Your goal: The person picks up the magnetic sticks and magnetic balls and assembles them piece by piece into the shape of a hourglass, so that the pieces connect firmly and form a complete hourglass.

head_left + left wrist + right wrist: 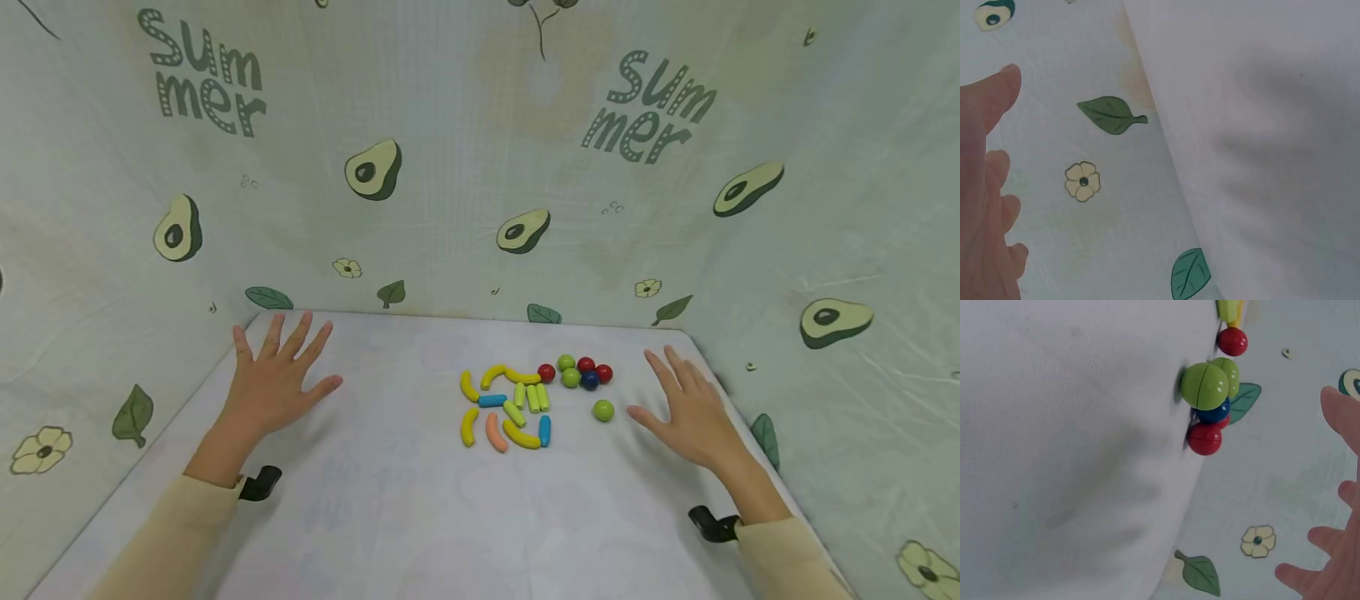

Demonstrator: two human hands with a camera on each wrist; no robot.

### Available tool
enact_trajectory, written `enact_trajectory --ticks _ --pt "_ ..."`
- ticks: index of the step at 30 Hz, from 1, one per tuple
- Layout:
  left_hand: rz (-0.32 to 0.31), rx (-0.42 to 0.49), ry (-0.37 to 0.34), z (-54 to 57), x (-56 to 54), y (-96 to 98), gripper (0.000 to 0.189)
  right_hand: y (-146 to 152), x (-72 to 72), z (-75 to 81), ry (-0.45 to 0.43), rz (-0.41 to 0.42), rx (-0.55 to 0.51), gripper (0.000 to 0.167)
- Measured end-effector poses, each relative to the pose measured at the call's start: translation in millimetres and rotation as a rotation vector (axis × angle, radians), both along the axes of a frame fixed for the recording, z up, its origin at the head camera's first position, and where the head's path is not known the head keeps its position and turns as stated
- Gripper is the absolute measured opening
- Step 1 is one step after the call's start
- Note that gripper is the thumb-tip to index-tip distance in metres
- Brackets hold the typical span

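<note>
My left hand (272,387) hovers over the left side of the table, fingers spread and holding nothing. Over the right side my right hand (692,410) is held up with straight fingers, its thumb close to a lone green ball (603,410). Left of that hand lies a cluster of red, green and dark blue balls, among them a blue ball (590,380) and a red ball (1204,439). Further left are several yellow curved pieces (521,435), light green sticks (513,413), blue sticks (492,401) and one salmon curved piece (496,433).
The white table (390,517) is enclosed by cloth walls (450,100) printed with avocados, leaves, flowers and lettering. A black wrist-camera mount (261,483) sits at the left cuff, and another black mount (712,525) at the right cuff.
</note>
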State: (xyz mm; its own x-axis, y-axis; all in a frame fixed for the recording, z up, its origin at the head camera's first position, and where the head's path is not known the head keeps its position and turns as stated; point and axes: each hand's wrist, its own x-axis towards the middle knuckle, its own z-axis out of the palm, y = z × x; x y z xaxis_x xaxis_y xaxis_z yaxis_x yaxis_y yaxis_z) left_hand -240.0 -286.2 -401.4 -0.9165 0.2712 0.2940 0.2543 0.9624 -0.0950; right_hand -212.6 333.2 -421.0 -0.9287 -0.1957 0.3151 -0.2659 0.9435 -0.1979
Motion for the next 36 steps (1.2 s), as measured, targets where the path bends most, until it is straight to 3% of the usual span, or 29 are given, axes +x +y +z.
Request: enact_trajectory --ticks 19,30,36 --pt "-0.103 0.070 -0.078 -14.1 -6.4 39.0 0.088 -13 -13.2 -14.7 -0.141 0.075 -0.179 0.092" --pt "-0.214 0.111 -0.102 -30.6 -6.0 65.4 0.087 -25 -19.5 -27.7 -0.178 0.088 -0.246 0.085" --pt "-0.240 0.193 -0.188 -40.3 -3.9 85.3 0.087 -28 -20.8 -32.4 -0.206 0.085 -0.271 0.081"
